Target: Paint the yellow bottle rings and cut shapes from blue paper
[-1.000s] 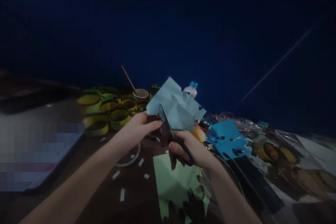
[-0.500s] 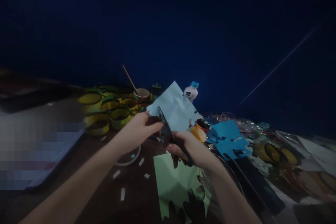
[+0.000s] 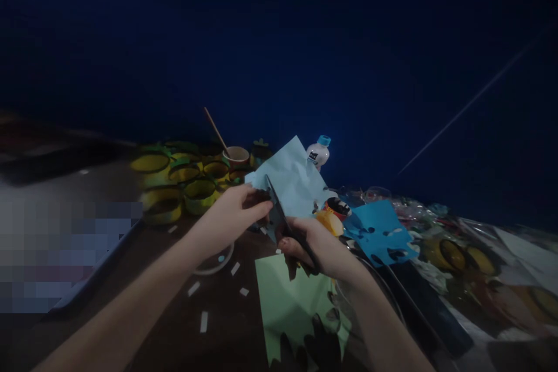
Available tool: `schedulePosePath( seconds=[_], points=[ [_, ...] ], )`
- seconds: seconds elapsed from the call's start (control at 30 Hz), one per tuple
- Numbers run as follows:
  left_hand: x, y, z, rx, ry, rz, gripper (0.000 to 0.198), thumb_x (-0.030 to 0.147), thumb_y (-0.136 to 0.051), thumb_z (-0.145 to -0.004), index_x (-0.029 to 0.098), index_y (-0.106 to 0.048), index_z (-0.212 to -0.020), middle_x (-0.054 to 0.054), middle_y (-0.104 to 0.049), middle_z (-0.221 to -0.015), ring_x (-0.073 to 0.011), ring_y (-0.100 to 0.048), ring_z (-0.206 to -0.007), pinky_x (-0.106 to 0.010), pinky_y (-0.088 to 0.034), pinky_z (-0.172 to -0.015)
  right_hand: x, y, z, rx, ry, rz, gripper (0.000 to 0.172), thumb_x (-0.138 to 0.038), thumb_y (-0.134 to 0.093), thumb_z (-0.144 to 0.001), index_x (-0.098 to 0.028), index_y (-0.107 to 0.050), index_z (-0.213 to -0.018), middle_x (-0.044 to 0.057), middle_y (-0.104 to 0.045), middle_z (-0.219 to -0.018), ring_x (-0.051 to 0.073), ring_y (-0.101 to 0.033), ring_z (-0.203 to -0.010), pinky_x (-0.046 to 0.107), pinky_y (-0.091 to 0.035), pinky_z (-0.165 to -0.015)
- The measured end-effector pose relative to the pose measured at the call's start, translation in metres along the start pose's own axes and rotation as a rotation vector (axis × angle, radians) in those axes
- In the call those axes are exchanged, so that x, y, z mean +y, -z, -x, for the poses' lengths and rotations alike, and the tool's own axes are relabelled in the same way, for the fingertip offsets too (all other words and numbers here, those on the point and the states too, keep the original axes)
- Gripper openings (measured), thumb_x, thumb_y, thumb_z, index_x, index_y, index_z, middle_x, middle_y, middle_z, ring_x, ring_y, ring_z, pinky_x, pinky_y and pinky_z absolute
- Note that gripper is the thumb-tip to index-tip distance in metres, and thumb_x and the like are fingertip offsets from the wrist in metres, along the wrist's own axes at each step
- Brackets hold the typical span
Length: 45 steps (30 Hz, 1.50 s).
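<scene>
Pinched in my left hand [image 3: 238,209] is the lower left edge of a pale blue sheet of paper [image 3: 293,177]. My right hand [image 3: 307,244] grips dark-handled scissors [image 3: 279,209], whose blades point up and left across the sheet's left part, close to my left fingertips. Below my hands a light green sheet [image 3: 283,290] lies on the dark table, its right edge cut unevenly. A brighter blue sheet [image 3: 379,229] with cut-out holes lies to the right of my right hand.
Several yellow-green rings [image 3: 161,204] stand at the left behind my left hand, beside a cup [image 3: 238,156] holding a stick. A white bottle [image 3: 318,153] with a blue cap is behind the paper. Small white paper strips [image 3: 204,321] lie in front; plastic clutter covers the right.
The pale blue sheet has shifted and turned slightly to the right, and the scissor blades sit a little differently on it. Both hands have stayed almost in place.
</scene>
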<state>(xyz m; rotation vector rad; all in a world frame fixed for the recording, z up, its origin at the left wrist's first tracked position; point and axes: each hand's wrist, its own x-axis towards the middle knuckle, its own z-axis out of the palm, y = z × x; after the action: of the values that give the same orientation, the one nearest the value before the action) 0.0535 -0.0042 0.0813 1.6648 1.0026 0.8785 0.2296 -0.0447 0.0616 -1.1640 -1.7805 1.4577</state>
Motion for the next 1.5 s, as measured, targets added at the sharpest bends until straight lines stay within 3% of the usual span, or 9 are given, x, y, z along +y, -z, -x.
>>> schedulePosePath(
  seconds=[0.1, 0.23, 0.37, 0.5, 0.6, 0.87, 1.1, 1.23, 1.5],
  points=[
    [-0.001, -0.001, 0.000, 0.014, -0.009, -0.008, 0.015, 0.033, -0.054, -0.076, 0.019, -0.059, -0.075, -0.002, -0.064, -0.071, -0.0198, -0.062, -0.071, -0.029, -0.047, -0.065, 0.001, -0.001, 0.000, -0.001, 0.005, 0.015, 0.029, -0.044, -0.056, -0.079, -0.015, -0.050, -0.078, -0.006, -0.045, -0.053, 0.007, -0.049, -0.042, 0.016, -0.040, -0.037],
    [0.001, 0.003, 0.001, 0.025, -0.044, -0.086, 0.017, 0.033, -0.049, -0.078, 0.020, -0.058, -0.085, -0.003, -0.066, -0.083, -0.0211, -0.062, -0.080, -0.030, -0.046, -0.069, 0.001, -0.001, 0.003, -0.058, 0.016, 0.015, 0.032, -0.048, -0.050, -0.082, -0.016, -0.048, -0.083, -0.002, -0.053, -0.062, 0.012, -0.059, -0.054, 0.018, -0.043, -0.042],
    [0.003, 0.011, 0.002, 0.060, -0.085, -0.297, 0.017, 0.032, -0.043, -0.080, 0.021, -0.056, -0.083, -0.002, -0.064, -0.079, -0.0204, -0.060, -0.075, -0.029, -0.043, -0.065, -0.002, -0.001, 0.008, -0.131, -0.028, 0.015, 0.036, -0.052, -0.040, -0.086, -0.017, -0.047, -0.082, 0.001, -0.057, -0.067, 0.013, -0.060, -0.056, 0.021, -0.045, -0.045],
    [0.003, 0.016, 0.002, 0.018, -0.113, -0.398, 0.018, 0.033, -0.042, -0.081, 0.023, -0.057, -0.085, -0.002, -0.064, -0.080, -0.0212, -0.059, -0.075, -0.029, -0.042, -0.065, -0.007, -0.001, 0.010, -0.155, -0.084, 0.043, 0.035, -0.051, -0.042, -0.086, -0.017, -0.047, -0.081, 0.003, -0.060, -0.067, 0.014, -0.062, -0.059, 0.020, -0.045, -0.044],
    [0.003, 0.015, 0.003, -0.017, -0.137, -0.373, 0.022, 0.032, -0.041, -0.083, 0.025, -0.058, -0.095, -0.003, -0.064, -0.090, -0.0223, -0.059, -0.085, -0.031, -0.043, -0.071, -0.006, -0.001, 0.008, -0.167, -0.086, 0.033, 0.036, -0.051, -0.044, -0.085, -0.016, -0.048, -0.084, 0.002, -0.059, -0.066, 0.014, -0.062, -0.060, 0.021, -0.047, -0.045],
    [0.004, 0.014, 0.003, -0.103, -0.139, -0.225, 0.027, 0.032, -0.046, -0.082, 0.024, -0.058, -0.105, -0.002, -0.063, -0.106, -0.0214, -0.057, -0.097, -0.032, -0.043, -0.084, -0.003, -0.004, 0.005, -0.040, -0.057, 0.065, 0.032, -0.047, -0.055, -0.080, -0.014, -0.052, -0.083, 0.001, -0.056, -0.068, 0.013, -0.061, -0.056, 0.018, -0.045, -0.040],
    [0.006, 0.017, 0.003, -0.146, -0.066, -0.129, 0.032, 0.035, -0.050, -0.081, 0.020, -0.059, -0.108, -0.003, -0.066, -0.104, -0.0212, -0.060, -0.094, -0.031, -0.046, -0.081, -0.012, -0.003, 0.007, -0.023, -0.092, 0.058, 0.028, -0.043, -0.058, -0.079, -0.015, -0.053, -0.079, -0.003, -0.052, -0.055, 0.009, -0.055, -0.046, 0.015, -0.038, -0.035],
    [0.006, 0.016, 0.002, -0.110, -0.038, -0.145, 0.031, 0.033, -0.052, -0.079, 0.020, -0.061, -0.106, -0.004, -0.067, -0.101, -0.0218, -0.062, -0.091, -0.030, -0.047, -0.077, -0.013, -0.002, 0.007, -0.009, -0.100, 0.085, 0.025, -0.040, -0.059, -0.079, -0.015, -0.054, -0.079, -0.003, -0.053, -0.053, 0.007, -0.052, -0.044, 0.014, -0.036, -0.035],
    [0.003, 0.015, 0.001, -0.156, -0.025, -0.089, 0.033, 0.035, -0.053, -0.079, 0.019, -0.060, -0.107, -0.004, -0.067, -0.102, -0.0219, -0.061, -0.093, -0.030, -0.048, -0.077, -0.012, -0.003, 0.006, -0.016, -0.094, 0.028, 0.022, -0.035, -0.061, -0.078, -0.015, -0.051, -0.075, -0.005, -0.051, -0.051, 0.005, -0.047, -0.039, 0.012, -0.033, -0.032]
  ],
)
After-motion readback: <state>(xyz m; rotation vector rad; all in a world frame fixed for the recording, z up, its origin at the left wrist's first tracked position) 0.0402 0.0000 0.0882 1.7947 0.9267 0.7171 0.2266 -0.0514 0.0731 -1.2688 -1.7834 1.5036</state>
